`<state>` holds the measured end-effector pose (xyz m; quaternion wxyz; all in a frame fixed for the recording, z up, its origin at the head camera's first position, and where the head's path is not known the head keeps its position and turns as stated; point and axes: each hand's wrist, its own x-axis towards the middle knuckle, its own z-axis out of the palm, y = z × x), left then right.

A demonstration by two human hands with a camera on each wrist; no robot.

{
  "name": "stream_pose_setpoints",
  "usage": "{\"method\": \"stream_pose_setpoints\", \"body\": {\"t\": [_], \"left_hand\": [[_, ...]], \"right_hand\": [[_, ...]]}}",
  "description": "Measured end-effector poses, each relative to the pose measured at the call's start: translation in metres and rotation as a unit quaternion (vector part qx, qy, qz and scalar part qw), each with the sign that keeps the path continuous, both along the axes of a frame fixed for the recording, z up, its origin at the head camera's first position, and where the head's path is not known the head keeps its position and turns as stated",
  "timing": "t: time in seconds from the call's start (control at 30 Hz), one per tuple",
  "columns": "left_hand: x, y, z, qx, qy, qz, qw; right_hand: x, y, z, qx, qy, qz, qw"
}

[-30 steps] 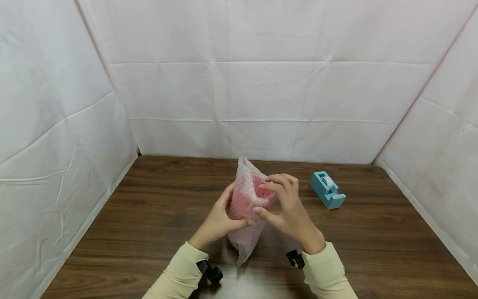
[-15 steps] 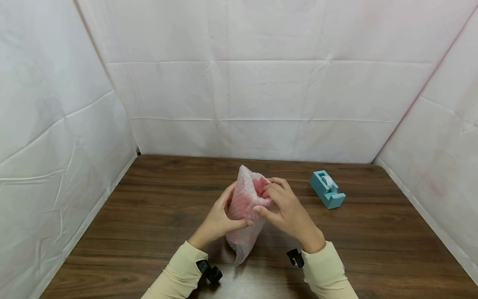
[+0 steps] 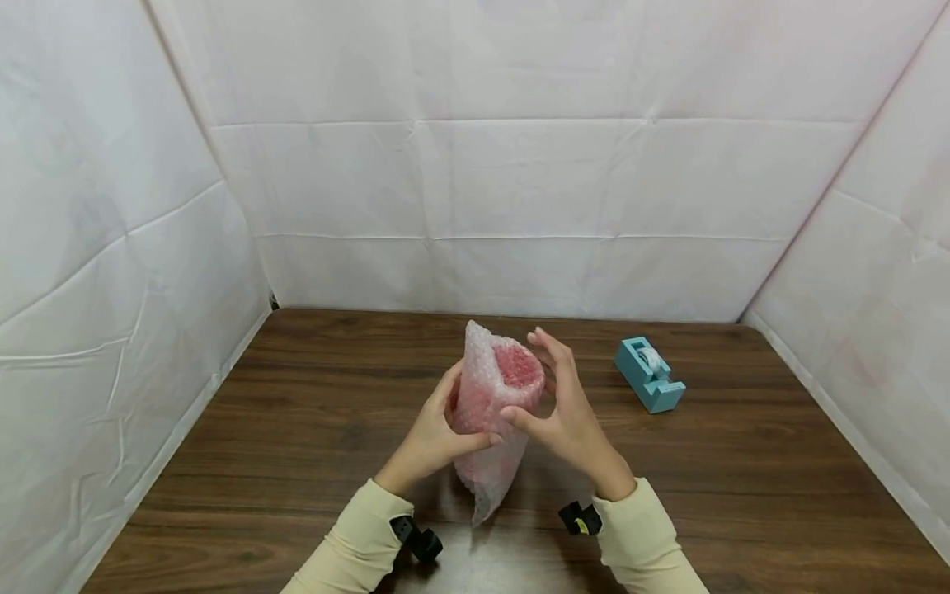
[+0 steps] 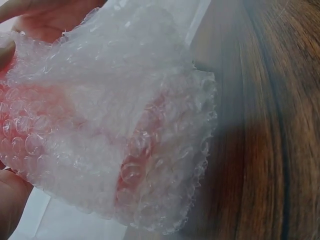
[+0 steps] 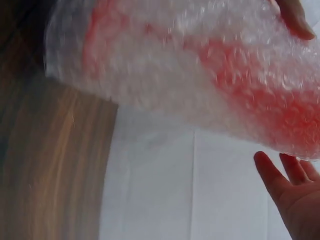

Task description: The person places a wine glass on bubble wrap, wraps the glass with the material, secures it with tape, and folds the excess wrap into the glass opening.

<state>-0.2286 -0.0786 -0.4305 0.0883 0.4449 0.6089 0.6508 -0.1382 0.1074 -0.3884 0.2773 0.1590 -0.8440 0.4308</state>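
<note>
A red or pink object wrapped in bubble wrap point(image 3: 493, 421) stands tilted above the table in the head view, its upper end showing a rounded reddish opening point(image 3: 517, 365). Through the wrap its exact kind cannot be told. My left hand point(image 3: 434, 433) grips the bundle from the left, thumb across the near side and fingers behind. On the other side, my right hand point(image 3: 567, 412) has its thumb at the near face and its fingers spread beside the upper end. In the right wrist view, those fingers point(image 5: 272, 177) look extended beside the wrap. A loose pointed flap hangs at the bottom.
A light blue tape dispenser point(image 3: 649, 374) stands on the brown wooden table point(image 3: 334, 396) to the right of the hands. White cloth walls point(image 3: 519, 181) enclose the back and both sides.
My right fingers have come out of the bundle's upper opening and spread to its right side. The opening now looks rounder and wider. The left hand keeps its grip.
</note>
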Motion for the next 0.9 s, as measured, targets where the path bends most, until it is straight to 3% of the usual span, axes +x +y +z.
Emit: {"method": "stream_pose_setpoints", "body": {"t": [0.23,0.4,0.53,0.7,0.8,0.9], "left_hand": [[0.0005,0.0012,-0.0004,0.020,-0.004,-0.015,0.9997],[0.0009,0.0016,-0.0011,0.024,-0.010,-0.022,0.9994],[0.0020,0.0014,-0.0006,0.008,0.001,-0.008,0.9999],[0.0026,-0.0004,0.0007,-0.005,0.094,0.059,0.9938],[0.0008,-0.0026,0.0024,0.000,0.167,0.098,0.9811],[-0.0020,-0.0054,0.0054,0.007,0.244,0.112,0.9631]], "right_hand": [[-0.0015,-0.0017,-0.0023,-0.119,-0.111,0.033,0.9862],[-0.0029,-0.0047,-0.0026,-0.144,-0.120,0.032,0.9817],[-0.0035,-0.0051,-0.0014,-0.151,-0.113,0.026,0.9817],[-0.0031,-0.0044,0.0003,-0.161,-0.112,0.024,0.9803],[-0.0024,-0.0043,0.0010,-0.158,-0.112,0.019,0.9809],[-0.0019,-0.0051,0.0015,-0.153,-0.111,0.020,0.9817]]}}
